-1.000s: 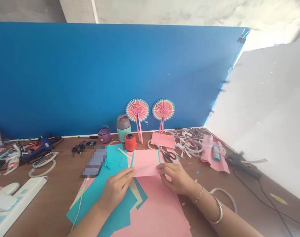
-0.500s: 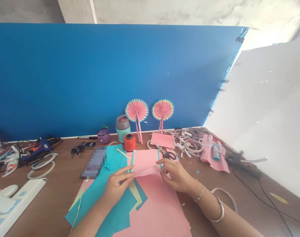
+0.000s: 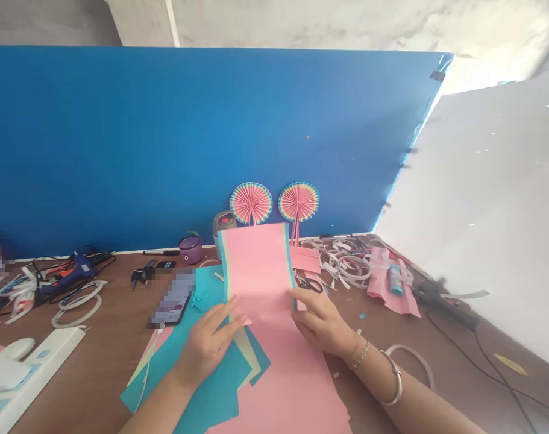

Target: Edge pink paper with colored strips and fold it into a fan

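Observation:
A pink sheet with yellow and blue side borders point(image 3: 258, 265) stands raised in front of me, its top edge overlapping the foot of a round pleated fan point(image 3: 250, 204). My left hand point(image 3: 213, 334) grips its lower left edge between thumb and fingers. At the lower right edge, my right hand point(image 3: 322, 319) pinches the same sheet. Beneath lie large pink paper point(image 3: 287, 386) and teal paper point(image 3: 211, 386), with a narrow yellow piece between them. Scissors point(image 3: 313, 284) rest just beyond my right hand.
A second fan point(image 3: 298, 202) leans on the blue panel point(image 3: 166, 144). A phone point(image 3: 172, 298), purple cup point(image 3: 190, 248) and power strip point(image 3: 39, 367) are on the left. Coiled strips point(image 3: 351, 265) and a black glue gun point(image 3: 443, 301) are on the right.
The bordered sheet has opened upward and now stands taller, covering the red object and most of the flask. Both hands stay at its lower sides, having shifted slightly.

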`<action>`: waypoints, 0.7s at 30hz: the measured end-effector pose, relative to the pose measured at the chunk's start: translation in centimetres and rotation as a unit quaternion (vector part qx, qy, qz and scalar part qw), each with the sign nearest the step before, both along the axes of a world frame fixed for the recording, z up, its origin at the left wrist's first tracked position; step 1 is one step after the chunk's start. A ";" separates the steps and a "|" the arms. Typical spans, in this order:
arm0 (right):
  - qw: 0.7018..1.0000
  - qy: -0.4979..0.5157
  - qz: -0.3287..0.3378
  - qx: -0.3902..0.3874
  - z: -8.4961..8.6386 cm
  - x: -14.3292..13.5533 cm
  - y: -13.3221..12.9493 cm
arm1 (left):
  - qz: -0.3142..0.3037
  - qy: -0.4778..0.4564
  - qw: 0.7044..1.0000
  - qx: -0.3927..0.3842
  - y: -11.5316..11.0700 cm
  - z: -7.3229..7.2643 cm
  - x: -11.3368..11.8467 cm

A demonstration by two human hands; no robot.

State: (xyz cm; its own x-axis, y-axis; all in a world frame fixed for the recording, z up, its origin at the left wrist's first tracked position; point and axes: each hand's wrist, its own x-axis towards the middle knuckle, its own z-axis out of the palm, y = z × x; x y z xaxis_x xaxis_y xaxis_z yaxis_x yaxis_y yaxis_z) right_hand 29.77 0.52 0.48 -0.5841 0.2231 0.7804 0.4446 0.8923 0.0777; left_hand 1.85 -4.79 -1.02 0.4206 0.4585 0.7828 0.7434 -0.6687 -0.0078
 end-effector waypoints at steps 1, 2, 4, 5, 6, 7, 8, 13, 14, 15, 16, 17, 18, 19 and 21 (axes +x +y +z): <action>0.997 -0.028 -0.017 -0.063 -0.5 0.0 0.4 | 0.010 0.011 0.999 -0.052 0.3 0.0 0.1; 0.991 -0.058 -0.022 -0.118 -1.0 -0.1 0.7 | 0.020 0.025 0.994 -0.100 0.6 -0.1 0.2; 0.975 -0.088 -0.024 -0.204 -1.8 -0.1 1.2 | 0.032 0.051 0.980 -0.192 0.7 -0.1 0.3; 0.967 -0.093 -0.023 -0.234 -2.0 -0.1 1.4 | 0.031 0.061 0.971 -0.230 0.6 0.0 0.4; 0.962 -0.094 -0.024 -0.257 -2.2 -0.1 1.5 | 0.027 0.068 0.962 -0.261 0.4 0.2 0.5; 0.957 -0.096 -0.025 -0.274 -2.3 -0.1 1.5 | 0.022 0.072 0.956 -0.284 0.3 0.3 0.6; 0.953 -0.099 -0.024 -0.284 -2.2 0.0 1.5 | 0.017 0.076 0.952 -0.297 0.1 0.5 0.6; 0.959 -0.131 -0.020 -0.252 -1.6 -0.4 1.0 | 0.010 0.072 0.956 -0.284 0.1 0.5 1.0; 0.961 -0.141 -0.021 -0.236 -1.5 -0.6 0.8 | 0.009 0.068 0.958 -0.279 0.1 0.5 1.1; 0.962 -0.153 -0.021 -0.223 -1.5 -0.8 0.7 | 0.008 0.063 0.959 -0.276 0.2 0.4 1.2; 0.963 -0.164 -0.023 -0.213 -1.5 -1.0 0.6 | 0.009 0.059 0.959 -0.276 0.2 0.4 1.3; 0.963 -0.173 -0.024 -0.206 -1.6 -1.2 0.6 | 0.012 0.056 0.959 -0.278 0.2 0.4 1.4; 0.962 -0.179 -0.027 -0.204 -1.7 -1.3 0.6 | 0.017 0.053 0.958 -0.281 0.1 0.4 1.5; 0.961 -0.182 -0.032 -0.205 -1.8 -1.5 0.5 | 0.023 0.053 0.958 -0.282 0.1 0.5 1.6; 0.960 -0.182 -0.039 -0.211 -2.0 -1.6 0.6 | 0.029 0.054 0.958 -0.280 0.0 0.6 2.0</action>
State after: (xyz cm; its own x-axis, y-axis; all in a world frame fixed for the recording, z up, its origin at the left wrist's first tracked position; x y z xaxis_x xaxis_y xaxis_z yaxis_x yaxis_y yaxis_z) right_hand 28.12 1.07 -1.48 -0.7699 0.5283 0.3580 0.5234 0.8437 -0.1194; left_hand 3.86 -4.80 -0.45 0.4470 0.8184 0.3612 0.7944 -0.5488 0.2603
